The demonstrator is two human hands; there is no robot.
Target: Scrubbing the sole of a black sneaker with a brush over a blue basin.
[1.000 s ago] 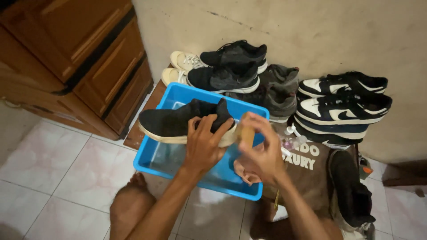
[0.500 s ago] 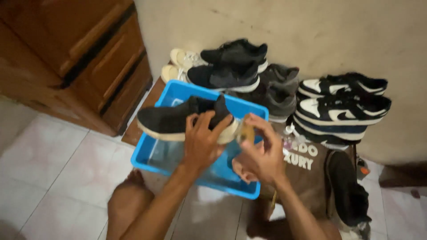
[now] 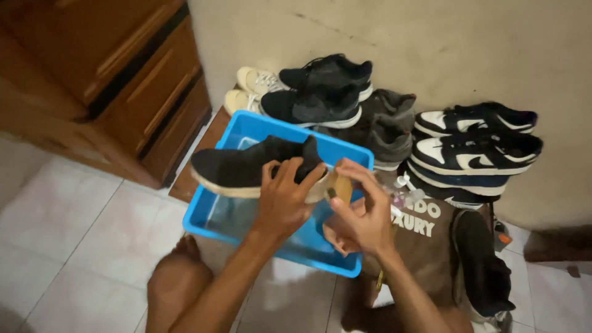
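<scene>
My left hand [image 3: 285, 198] grips the heel end of a black sneaker with a pale sole [image 3: 246, 165], holding it sideways above a blue plastic tub [image 3: 213, 213]. My right hand [image 3: 361, 217] holds a small wooden-backed brush [image 3: 338, 186] against the heel of that sneaker. The tub sits on the tiled floor in front of my knee [image 3: 179, 280] and has a wet, shiny bottom.
Along the wall stand pairs of shoes: cream sneakers [image 3: 250, 89], black sneakers [image 3: 320, 92], grey shoes [image 3: 385, 126], black-and-white sneakers [image 3: 475, 145]. A brown bag [image 3: 425, 243] and one dark shoe [image 3: 484, 265] lie at right. A wooden cabinet [image 3: 123, 80] stands at left.
The view shifted slightly. My right hand has moved the brush a little along the sneaker's heel; my left hand keeps the same grip on the shoe.
</scene>
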